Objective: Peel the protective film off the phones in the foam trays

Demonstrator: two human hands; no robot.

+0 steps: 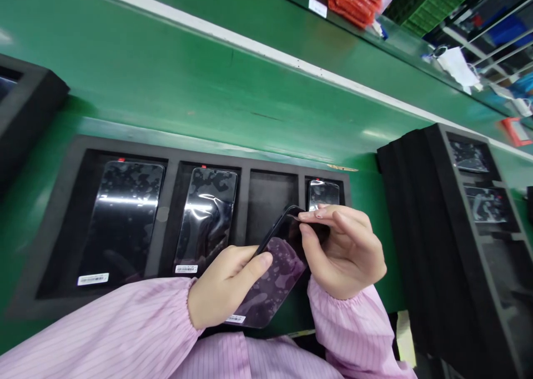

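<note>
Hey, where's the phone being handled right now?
The phone is low in the middle of the head view, held in the left hand, with the right hand at its upper end, partly hiding the black tray.

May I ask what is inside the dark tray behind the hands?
A left phone, a second phone and a right phone, its lower part behind the right hand. The left hand and held phone hide part of the third compartment.

Green bench (166, 79) is running across view.
Compartmented black tray (59, 201) is lying mid-bench; black tray stack (420, 218) is standing right; another dark tray (35, 104) is sitting left, partly out of view.
</note>
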